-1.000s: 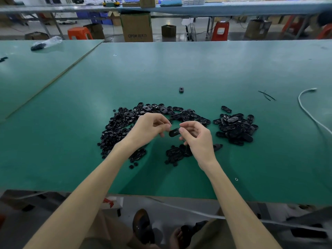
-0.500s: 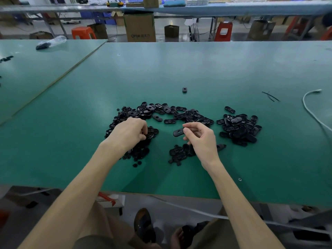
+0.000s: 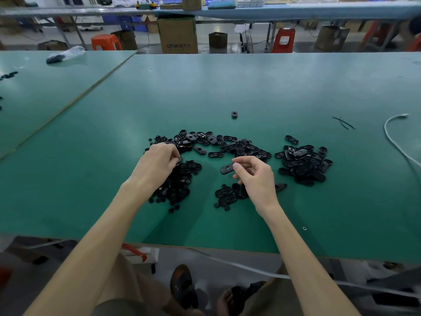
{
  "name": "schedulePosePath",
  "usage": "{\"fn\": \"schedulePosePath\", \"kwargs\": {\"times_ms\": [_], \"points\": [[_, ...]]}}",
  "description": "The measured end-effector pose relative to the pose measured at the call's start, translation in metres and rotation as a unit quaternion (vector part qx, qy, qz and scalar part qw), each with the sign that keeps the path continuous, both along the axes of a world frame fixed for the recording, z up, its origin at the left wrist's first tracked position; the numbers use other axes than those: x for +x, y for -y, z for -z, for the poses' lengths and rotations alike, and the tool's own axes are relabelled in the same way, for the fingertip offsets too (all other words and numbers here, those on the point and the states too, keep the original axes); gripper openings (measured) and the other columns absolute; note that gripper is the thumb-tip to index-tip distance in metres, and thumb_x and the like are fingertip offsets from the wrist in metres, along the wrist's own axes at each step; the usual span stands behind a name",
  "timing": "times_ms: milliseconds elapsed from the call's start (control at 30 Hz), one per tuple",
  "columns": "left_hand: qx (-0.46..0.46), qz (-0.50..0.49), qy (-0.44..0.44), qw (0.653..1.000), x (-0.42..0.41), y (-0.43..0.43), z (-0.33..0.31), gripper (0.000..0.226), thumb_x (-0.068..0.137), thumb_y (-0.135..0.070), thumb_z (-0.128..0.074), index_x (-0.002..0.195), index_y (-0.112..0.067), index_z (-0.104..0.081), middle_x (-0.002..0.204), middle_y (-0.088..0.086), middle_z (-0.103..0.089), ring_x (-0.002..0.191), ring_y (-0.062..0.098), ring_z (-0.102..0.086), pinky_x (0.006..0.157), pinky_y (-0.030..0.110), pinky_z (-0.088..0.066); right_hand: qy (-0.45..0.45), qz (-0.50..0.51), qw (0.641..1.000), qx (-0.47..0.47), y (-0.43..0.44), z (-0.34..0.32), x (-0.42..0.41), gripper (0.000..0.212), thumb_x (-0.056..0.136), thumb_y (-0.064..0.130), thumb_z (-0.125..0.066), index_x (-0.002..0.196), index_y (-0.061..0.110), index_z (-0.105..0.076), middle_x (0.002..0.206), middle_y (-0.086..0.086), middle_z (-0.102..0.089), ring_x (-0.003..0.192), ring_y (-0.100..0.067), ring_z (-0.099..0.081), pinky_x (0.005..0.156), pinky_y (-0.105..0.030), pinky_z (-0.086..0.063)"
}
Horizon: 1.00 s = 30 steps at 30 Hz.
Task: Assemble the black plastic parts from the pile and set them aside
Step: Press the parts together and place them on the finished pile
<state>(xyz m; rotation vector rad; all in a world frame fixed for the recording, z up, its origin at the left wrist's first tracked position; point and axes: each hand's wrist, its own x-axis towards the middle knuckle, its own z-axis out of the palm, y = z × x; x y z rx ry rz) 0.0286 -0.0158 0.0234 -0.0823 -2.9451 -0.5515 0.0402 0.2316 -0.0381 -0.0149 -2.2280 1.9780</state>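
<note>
Loose black plastic parts lie in an arc-shaped pile point(image 3: 218, 144) across the green table point(image 3: 227, 87). A separate heap of black parts point(image 3: 304, 164) sits to the right, and a small cluster point(image 3: 227, 193) lies under my right wrist. My right hand point(image 3: 256, 176) pinches one black oval part point(image 3: 226, 169) just above the table. My left hand point(image 3: 158, 164) reaches down into the left end of the pile, fingers curled, pinching a small black piece point(image 3: 178, 161) that its fingertips mostly hide.
One stray black part point(image 3: 234, 114) lies farther back. A white cable point(image 3: 391, 137) curves along the right side, with thin black ties point(image 3: 342, 122) nearby. A plastic bag point(image 3: 66, 54) rests on the neighbouring table at the left. Boxes and stools stand beyond the far edge.
My left hand has left the oval part and moved left and down into the pile. My right hand keeps hold of the oval part in nearly the same place.
</note>
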Motion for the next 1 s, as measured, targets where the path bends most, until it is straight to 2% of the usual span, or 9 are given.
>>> {"fn": "schedulePosePath", "kwargs": {"times_ms": [100,200,367,533,633,700,800,933,1000], "points": [[-0.01,0.005,-0.017,1.0,0.003,-0.001,0.002,0.009,0.101,-0.021,-0.064,0.104,-0.019,-0.072,0.105,-0.001,-0.061,0.09,0.021,-0.061,0.075,0.034,-0.046,0.0,-0.001,1.0,0.002,0.0,0.0,0.0,0.01,0.098,0.01,-0.07,0.101,0.018,-0.075,0.087,0.006,-0.077,0.072,-0.007,-0.071,0.067,-0.024,-0.056],[-0.018,0.042,-0.032,0.998,0.006,-0.002,0.0,0.004,0.098,-0.027,-0.07,0.098,-0.024,-0.072,0.101,-0.005,-0.056,0.085,0.015,-0.058,0.073,0.03,-0.043,-0.001,-0.001,1.0,0.005,0.0,-0.001,0.0,0.009,0.098,0.01,-0.07,0.102,0.017,-0.075,0.088,0.006,-0.077,0.071,-0.007,-0.071,0.067,-0.023,-0.055],[-0.054,0.107,0.079,0.99,0.008,-0.009,0.001,0.009,0.092,-0.032,-0.077,0.095,-0.026,-0.07,0.093,-0.009,-0.058,0.087,0.013,-0.059,0.07,0.031,-0.041,-0.001,-0.002,1.0,0.007,0.0,-0.001,0.0,0.009,0.098,0.009,-0.07,0.101,0.016,-0.075,0.087,0.006,-0.076,0.071,-0.007,-0.071,0.067,-0.023,-0.055],[-0.095,0.102,0.049,0.989,0.009,-0.013,0.009,0.007,0.098,-0.027,-0.069,0.094,-0.021,-0.066,0.1,-0.007,-0.059,0.094,0.019,-0.06,0.081,0.032,-0.046,-0.002,-0.002,1.0,0.012,0.0,-0.001,0.0,0.009,0.098,0.009,-0.07,0.103,0.015,-0.075,0.088,0.005,-0.076,0.072,-0.008,-0.071,0.068,-0.023,-0.054],[-0.108,0.113,0.015,0.988,0.013,-0.013,0.011,0.009,0.102,-0.028,-0.063,0.098,-0.019,-0.063,0.101,-0.005,-0.058,0.087,0.017,-0.054,0.082,0.028,-0.037,0.0,-0.003,1.0,0.011,0.0,-0.002,0.001,0.009,0.098,0.01,-0.07,0.103,0.015,-0.075,0.088,0.005,-0.076,0.072,-0.008,-0.071,0.068,-0.023,-0.055],[-0.068,0.116,-0.002,0.991,0.014,-0.015,0.011,0.009,0.103,-0.025,-0.062,0.096,-0.019,-0.059,0.099,-0.004,-0.057,0.084,0.016,-0.054,0.082,0.029,-0.041,0.0,-0.003,1.0,0.01,0.0,-0.002,0.001,0.009,0.098,0.01,-0.07,0.103,0.016,-0.075,0.089,0.004,-0.076,0.072,-0.008,-0.071,0.067,-0.023,-0.055],[0.095,0.097,0.014,0.991,0.012,-0.024,0.008,0.012,0.102,-0.021,-0.064,0.091,-0.02,-0.058,0.087,-0.006,-0.062,0.077,0.011,-0.059,0.072,0.022,-0.044,0.001,-0.002,1.0,0.005,0.0,-0.002,0.001,0.009,0.098,0.01,-0.07,0.103,0.016,-0.075,0.089,0.004,-0.076,0.072,-0.009,-0.071,0.067,-0.025,-0.056],[0.289,0.087,0.055,0.952,0.006,-0.047,0.013,0.008,0.1,-0.018,-0.068,0.094,-0.016,-0.063,0.081,0.001,-0.072,0.066,0.011,-0.07,0.068,0.022,-0.047,0.002,-0.001,1.0,-0.006,0.0,-0.002,0.002,0.011,0.098,0.009,-0.069,0.103,0.016,-0.076,0.088,0.004,-0.076,0.072,-0.011,-0.071,0.066,-0.026,-0.056],[0.324,0.074,0.052,0.942,0.003,-0.058,0.02,0.009,0.099,-0.019,-0.069,0.094,-0.014,-0.064,0.084,0.002,-0.074,0.067,0.013,-0.073,0.067,0.025,-0.047,0.001,-0.003,1.0,-0.007,0.0,-0.002,0.001,0.011,0.098,0.008,-0.069,0.102,0.016,-0.076,0.088,0.003,-0.076,0.072,-0.012,-0.071,0.065,-0.025,-0.055]]}}
